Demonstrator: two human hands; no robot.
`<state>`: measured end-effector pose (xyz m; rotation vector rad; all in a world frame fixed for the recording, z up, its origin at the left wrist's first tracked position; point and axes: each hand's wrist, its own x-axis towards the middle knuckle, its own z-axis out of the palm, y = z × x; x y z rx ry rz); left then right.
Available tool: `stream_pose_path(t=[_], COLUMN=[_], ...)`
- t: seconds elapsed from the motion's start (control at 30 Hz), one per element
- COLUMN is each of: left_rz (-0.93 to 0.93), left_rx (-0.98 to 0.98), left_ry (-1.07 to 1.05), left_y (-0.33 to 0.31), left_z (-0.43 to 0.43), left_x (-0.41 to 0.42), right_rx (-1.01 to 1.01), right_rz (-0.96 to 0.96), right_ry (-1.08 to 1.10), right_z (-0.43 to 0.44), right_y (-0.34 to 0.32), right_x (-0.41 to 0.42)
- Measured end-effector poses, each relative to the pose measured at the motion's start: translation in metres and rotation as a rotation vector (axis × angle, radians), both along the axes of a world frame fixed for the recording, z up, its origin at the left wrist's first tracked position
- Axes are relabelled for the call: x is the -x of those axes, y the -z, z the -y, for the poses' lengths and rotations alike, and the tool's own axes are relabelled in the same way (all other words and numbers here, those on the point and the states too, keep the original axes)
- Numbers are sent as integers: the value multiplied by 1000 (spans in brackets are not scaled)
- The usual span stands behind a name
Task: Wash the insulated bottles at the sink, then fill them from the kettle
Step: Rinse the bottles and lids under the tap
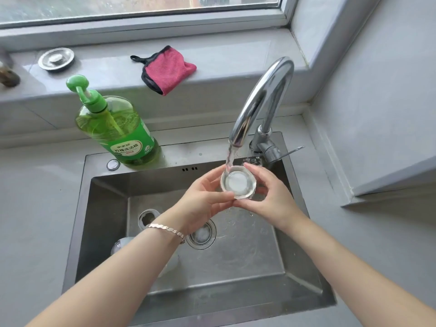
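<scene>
I hold the steel bottle cup point(238, 185) in my left hand point(203, 199) and right hand point(271, 197), under the faucet point(259, 102) stream near the sink's point(106, 208) back edge. Wet steel may slip and drop; the overflowing stream could splash the desk.

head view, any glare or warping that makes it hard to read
In the head view, wide-angle warping bows the window frame and sink edges; soft daylight, no hard shadows; glare streaks the faucet; running water blurs the steel cup interior.
</scene>
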<state>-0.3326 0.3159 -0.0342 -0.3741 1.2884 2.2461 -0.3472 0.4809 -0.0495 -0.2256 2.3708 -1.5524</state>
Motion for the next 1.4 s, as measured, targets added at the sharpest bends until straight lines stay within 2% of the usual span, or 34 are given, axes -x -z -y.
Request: stream_pose_path(t=[0.23, 0.33, 0.47, 0.63, 0.77, 0.93, 1.0, 1.1, 1.13, 1.2, 1.4], left_rz=[-27, 3, 115, 215, 143, 166, 81, -143, -202, -254, -402], left_rx=[80, 112, 80, -79, -90, -83, 106, 745, 897, 1003, 1067], left_ry=[-55, -112, -206, -126, -16, -15, 2, 22, 24, 22, -48], left_y=[4, 4, 6, -2, -4, -7, -7, -2, 1, 7, 8], left_z=[18, 26, 28, 6, -8, -10, -10, -9, -9, -8, -10], left_x=[-5, -9, -11, -6, -5, -3, -1, 6, 9, 14, 19], right_rx=[-106, -139, -79, 343, 464, 546, 490, 283, 219, 114, -81], right_rz=[-292, -322, -141, 244, 313, 369, 358, 317, 310, 313, 332], right_ry=[-103, -103, -62, 73, 117, 93, 60, 27, 26, 14, 19], right_z=[27, 38, 38, 24, 20, 20, 20, 13, 8, -1, -17], right_y=[-1, -4, -10, -5, 6, 9, 10, 14, 16, 16, 17], right_x=[9, 19, 25, 5, -12, -14, -12, -10, -9, -10, -19])
